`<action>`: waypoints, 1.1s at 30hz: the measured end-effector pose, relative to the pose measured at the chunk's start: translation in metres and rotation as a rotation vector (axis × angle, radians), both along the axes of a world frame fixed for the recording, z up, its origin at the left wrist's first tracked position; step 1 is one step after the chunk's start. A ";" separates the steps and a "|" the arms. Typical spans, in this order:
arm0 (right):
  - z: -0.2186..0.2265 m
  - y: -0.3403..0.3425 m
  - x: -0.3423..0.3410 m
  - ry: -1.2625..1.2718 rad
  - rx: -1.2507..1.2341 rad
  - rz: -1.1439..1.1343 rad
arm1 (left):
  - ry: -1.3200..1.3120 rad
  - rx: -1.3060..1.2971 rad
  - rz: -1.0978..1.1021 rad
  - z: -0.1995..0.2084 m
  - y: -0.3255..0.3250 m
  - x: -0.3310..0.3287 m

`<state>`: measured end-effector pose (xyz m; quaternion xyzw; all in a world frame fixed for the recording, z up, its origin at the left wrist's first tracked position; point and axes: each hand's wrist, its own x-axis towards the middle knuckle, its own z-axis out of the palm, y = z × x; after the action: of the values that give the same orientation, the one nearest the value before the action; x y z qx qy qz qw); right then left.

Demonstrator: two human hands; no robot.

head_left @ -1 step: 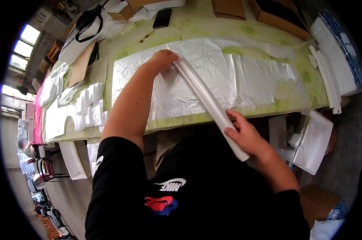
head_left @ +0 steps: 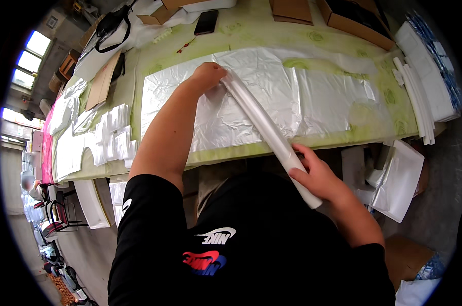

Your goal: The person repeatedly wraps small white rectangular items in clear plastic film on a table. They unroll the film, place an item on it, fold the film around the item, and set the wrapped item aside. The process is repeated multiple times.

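A long roll of translucent white plastic film [head_left: 261,120] slants from the middle of the table down past its near edge. At the roll's upper end my left hand [head_left: 209,76] is closed, its fingertips pinching the film. My right hand [head_left: 315,174] wraps round the roll near its lower end, with the thumb on top. Beneath the roll, flat silvery-white plastic sheets [head_left: 177,109] lie spread and overlapping, somewhat wrinkled.
A green-patterned cloth [head_left: 261,30] covers the table. At the back are a black phone [head_left: 206,22] and an open cardboard box [head_left: 356,23]. Folded white packets [head_left: 111,132] lie on the left, thin white rolls [head_left: 417,99] on the right. A white bin [head_left: 402,181] stands below the right edge.
My right hand and the roll's lower end have shifted very slightly right and down. My left hand stays at the upper end.
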<state>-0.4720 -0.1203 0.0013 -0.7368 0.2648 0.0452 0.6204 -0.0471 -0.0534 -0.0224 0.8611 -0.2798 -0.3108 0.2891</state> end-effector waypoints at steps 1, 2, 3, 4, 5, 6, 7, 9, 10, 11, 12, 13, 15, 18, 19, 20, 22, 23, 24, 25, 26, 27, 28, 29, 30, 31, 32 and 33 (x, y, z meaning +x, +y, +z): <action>0.009 -0.001 -0.010 0.059 -0.023 0.026 | -0.132 -0.020 0.014 -0.009 0.002 0.002; 0.013 -0.002 -0.022 0.117 -0.046 0.054 | -0.265 -0.037 0.030 -0.021 0.004 0.001; 0.005 -0.005 -0.042 0.106 -0.059 0.070 | -0.394 -0.058 0.031 -0.030 0.000 -0.002; 0.014 -0.006 -0.060 0.213 -0.046 0.108 | -0.527 -0.083 0.032 -0.032 0.001 -0.010; 0.021 -0.007 -0.080 0.316 -0.035 0.150 | -0.665 -0.108 0.037 -0.031 0.005 -0.025; 0.015 -0.007 -0.108 0.333 -0.042 0.160 | -0.800 -0.135 0.041 -0.026 0.006 -0.037; 0.010 -0.003 -0.136 0.354 -0.049 0.168 | -0.737 -0.031 0.011 -0.015 0.004 -0.046; 0.016 0.007 -0.175 0.433 -0.011 0.130 | -0.647 0.119 -0.046 0.003 -0.002 -0.056; 0.009 0.010 -0.201 0.427 0.085 0.033 | -0.630 0.170 -0.069 0.006 -0.004 -0.058; -0.002 0.013 -0.226 0.420 0.181 -0.060 | -0.659 0.173 -0.079 0.003 -0.004 -0.057; -0.005 0.016 -0.233 0.410 0.277 -0.154 | -0.690 0.175 -0.090 0.005 -0.004 -0.059; -0.006 0.015 -0.240 0.399 0.288 -0.197 | -0.641 0.143 -0.089 0.008 -0.005 -0.059; -0.016 0.014 -0.246 0.376 0.294 -0.247 | -0.545 0.077 -0.089 0.019 -0.008 -0.058; -0.017 0.012 -0.239 0.277 0.257 -0.321 | -0.751 -0.397 0.098 -0.009 -0.001 -0.059; -0.015 0.008 -0.230 0.235 0.238 -0.342 | -0.819 -0.476 -0.107 -0.020 0.010 -0.058; -0.014 0.003 -0.222 0.169 0.166 -0.333 | -0.877 -0.556 -0.321 -0.026 0.022 -0.063; -0.016 -0.007 -0.202 0.035 0.018 -0.334 | -0.902 -0.305 -0.803 -0.012 0.050 -0.125; -0.010 -0.014 -0.186 0.013 -0.095 -0.305 | -0.776 -0.348 -0.907 -0.007 0.062 -0.151; -0.004 -0.025 -0.164 -0.011 -0.206 -0.267 | -0.649 -0.381 -1.000 -0.002 0.073 -0.168; 0.000 -0.037 -0.137 -0.048 -0.356 -0.191 | -0.676 -0.336 -1.012 0.004 0.081 -0.177; 0.007 -0.048 -0.109 -0.071 -0.511 -0.119 | -0.692 -0.302 -1.026 0.007 0.086 -0.183; 0.015 -0.057 -0.080 -0.070 -0.633 -0.032 | -0.708 -0.262 -1.031 0.007 0.092 -0.188; 0.022 -0.065 -0.054 -0.065 -0.755 0.052 | -0.714 -0.270 -1.030 0.004 0.098 -0.189; 0.027 -0.069 -0.031 -0.090 -0.800 0.107 | -0.722 -0.282 -1.030 0.000 0.103 -0.187; 0.029 -0.073 -0.011 -0.117 -0.845 0.163 | -0.731 -0.292 -1.030 -0.004 0.108 -0.184; 0.029 -0.078 0.006 -0.123 -0.919 0.222 | -0.716 -0.358 -0.990 -0.007 0.115 -0.185; 0.024 -0.081 0.020 -0.130 -0.990 0.280 | -0.714 -0.355 -0.995 -0.007 0.119 -0.183; 0.019 -0.087 0.030 -0.129 -1.062 0.334 | -0.709 -0.358 -1.005 -0.006 0.122 -0.182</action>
<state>-0.4425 -0.2069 0.0203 -0.9813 0.0923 -0.0420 0.1636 -0.2293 0.0686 -0.0280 0.6139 -0.7755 -0.0531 0.1372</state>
